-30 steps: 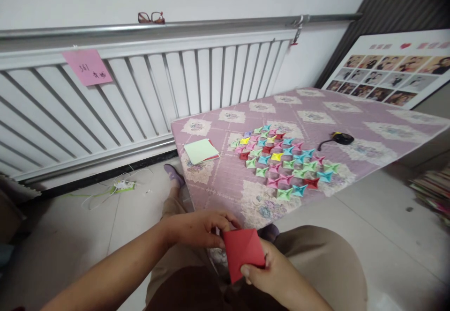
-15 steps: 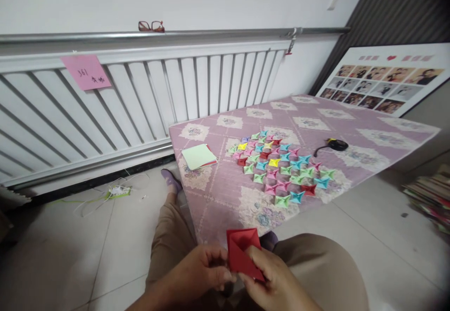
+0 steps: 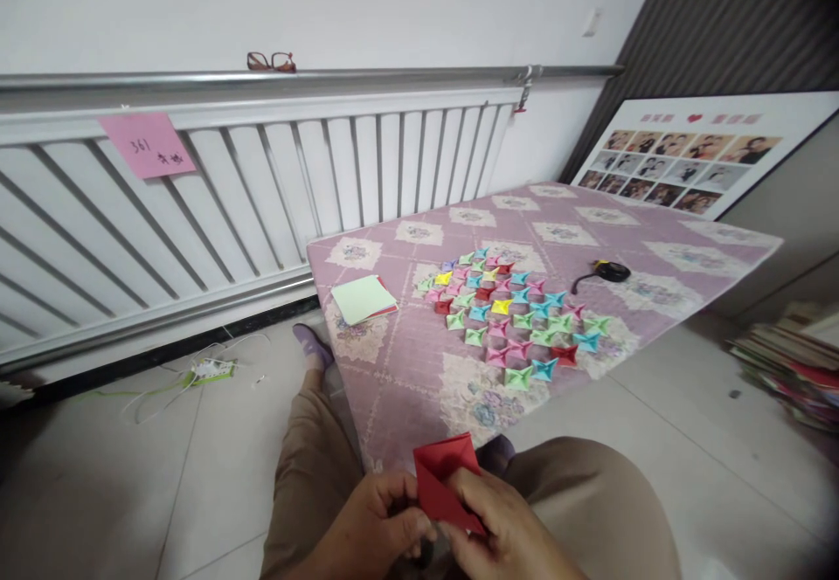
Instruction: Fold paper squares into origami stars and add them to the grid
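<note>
A folded square of red paper [image 3: 440, 491] is held above my lap, in front of the table's near corner. It is partly opened into a pocket, with its upper edges apart. My right hand [image 3: 502, 523] grips its right side, the fingers reaching into the fold. At the lower left edge, the thumb and forefinger of my left hand [image 3: 384, 523] close on the paper. Several small folded paper pieces [image 3: 502, 307] in green, pink, blue, yellow and red lie in rows on the table. Left of them rests a stack of square paper sheets [image 3: 363, 299], pale green on top.
A floral cloth covers the table [image 3: 412, 388]. A coiled black cable [image 3: 609, 272] lies on its right part. Behind stands a white radiator [image 3: 328, 169], with glasses [image 3: 271, 61] on the pipe above. A power strip [image 3: 211, 371] with cords sits on the floor at left.
The red paper's upper opening looks narrower, and my left fingers are closer against its edge. The view has shifted slightly. The small folded pieces stay in place on the table.
</note>
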`<state>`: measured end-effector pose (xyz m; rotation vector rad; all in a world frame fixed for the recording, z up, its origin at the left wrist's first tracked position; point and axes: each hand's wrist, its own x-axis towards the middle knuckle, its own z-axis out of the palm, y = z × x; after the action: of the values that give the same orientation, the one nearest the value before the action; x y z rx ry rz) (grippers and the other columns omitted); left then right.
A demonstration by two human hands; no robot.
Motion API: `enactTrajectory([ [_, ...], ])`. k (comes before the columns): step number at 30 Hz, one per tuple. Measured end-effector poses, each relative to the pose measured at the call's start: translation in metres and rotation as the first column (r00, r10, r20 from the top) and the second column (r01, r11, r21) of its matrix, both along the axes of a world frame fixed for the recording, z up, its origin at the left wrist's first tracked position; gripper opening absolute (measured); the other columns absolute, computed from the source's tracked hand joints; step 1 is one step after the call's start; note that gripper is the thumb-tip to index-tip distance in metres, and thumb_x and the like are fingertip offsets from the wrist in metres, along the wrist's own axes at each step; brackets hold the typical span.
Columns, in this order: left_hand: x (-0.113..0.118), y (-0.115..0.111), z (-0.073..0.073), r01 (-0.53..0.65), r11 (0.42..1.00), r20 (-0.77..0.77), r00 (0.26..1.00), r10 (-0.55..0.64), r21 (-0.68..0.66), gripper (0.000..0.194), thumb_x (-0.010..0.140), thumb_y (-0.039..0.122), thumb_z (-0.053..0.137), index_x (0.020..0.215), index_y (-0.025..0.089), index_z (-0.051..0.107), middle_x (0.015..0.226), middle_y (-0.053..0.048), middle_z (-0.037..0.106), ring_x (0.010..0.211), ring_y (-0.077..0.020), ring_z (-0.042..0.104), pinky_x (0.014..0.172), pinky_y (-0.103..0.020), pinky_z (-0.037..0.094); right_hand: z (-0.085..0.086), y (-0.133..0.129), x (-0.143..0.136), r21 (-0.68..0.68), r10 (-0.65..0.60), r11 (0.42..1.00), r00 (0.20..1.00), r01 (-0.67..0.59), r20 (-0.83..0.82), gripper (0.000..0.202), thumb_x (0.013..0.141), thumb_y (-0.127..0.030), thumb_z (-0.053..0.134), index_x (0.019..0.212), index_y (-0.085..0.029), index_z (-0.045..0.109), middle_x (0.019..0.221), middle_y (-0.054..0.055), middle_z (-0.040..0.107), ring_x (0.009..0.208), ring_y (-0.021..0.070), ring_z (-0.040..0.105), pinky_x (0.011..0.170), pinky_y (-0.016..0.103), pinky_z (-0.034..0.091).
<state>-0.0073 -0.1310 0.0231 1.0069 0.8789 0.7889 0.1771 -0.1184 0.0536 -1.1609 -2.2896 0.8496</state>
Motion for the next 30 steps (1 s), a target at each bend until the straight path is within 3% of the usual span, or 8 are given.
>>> enactTrajectory([
  [7,0.004,0.0,-0.001,-0.044,0.999,-0.022,0.999,0.044,0.008,0.028,0.073,0.04,0.068,0.072,0.014,0.059,0.061,0.001,0.055,0.05,-0.0069,0.045,0.05,-0.02,0.033,-0.004,0.0,-0.002,-0.104,-0.11,0.99,0.988,0.099,-0.107,0.007,0.075,-0.017,0.052,0.079,-0.022,0.05,0.075,0.0,0.061,0.067,0.0135,0.057,0.061,0.022,0.042],
  [16,0.012,0.002,-0.011,-0.099,0.995,-0.003,0.995,0.099,-0.026,0.04,0.069,0.052,0.071,0.073,0.015,0.056,0.06,0.002,0.054,0.046,-0.0061,0.043,0.048,-0.021,0.032,-0.003,0.002,-0.006,-0.03,-0.23,0.973,0.954,0.228,-0.191,0.001,0.076,-0.022,0.055,0.077,-0.021,0.054,0.071,-0.001,0.061,0.063,0.0136,0.056,0.058,0.021,0.043],
  [22,0.016,0.005,-0.009,-0.089,0.995,-0.086,0.993,0.086,-0.034,0.05,0.066,0.062,0.068,0.077,0.014,0.057,0.059,0.001,0.053,0.046,-0.0068,0.043,0.048,-0.021,0.033,-0.011,0.004,-0.003,-0.115,-0.278,0.96,0.924,0.256,-0.264,0.015,0.086,-0.033,0.051,0.083,-0.021,0.06,0.073,0.001,0.064,0.067,0.0148,0.058,0.063,0.022,0.046],
  [26,0.018,0.01,-0.019,-0.079,0.995,-0.09,0.993,0.074,-0.053,0.056,0.067,0.067,0.063,0.081,0.014,0.057,0.056,0.002,0.051,0.042,-0.007,0.041,0.045,-0.021,0.03,-0.017,0.009,-0.003,-0.159,-0.309,0.948,0.909,0.274,-0.279,0.016,0.085,-0.034,0.053,0.081,-0.021,0.061,0.072,0.001,0.064,0.067,0.0154,0.059,0.064,0.023,0.047],
  [30,0.021,0.02,-0.032,-0.092,0.995,-0.12,0.989,0.088,-0.026,0.048,0.071,0.062,0.062,0.078,0.015,0.056,0.055,0.003,0.05,0.044,-0.0077,0.04,0.046,-0.022,0.03,-0.03,0.021,-0.001,-0.185,-0.383,0.923,0.848,0.337,-0.366,0.012,0.082,-0.032,0.056,0.083,-0.021,0.063,0.08,0.002,0.064,0.076,0.0168,0.06,0.071,0.024,0.048],
])
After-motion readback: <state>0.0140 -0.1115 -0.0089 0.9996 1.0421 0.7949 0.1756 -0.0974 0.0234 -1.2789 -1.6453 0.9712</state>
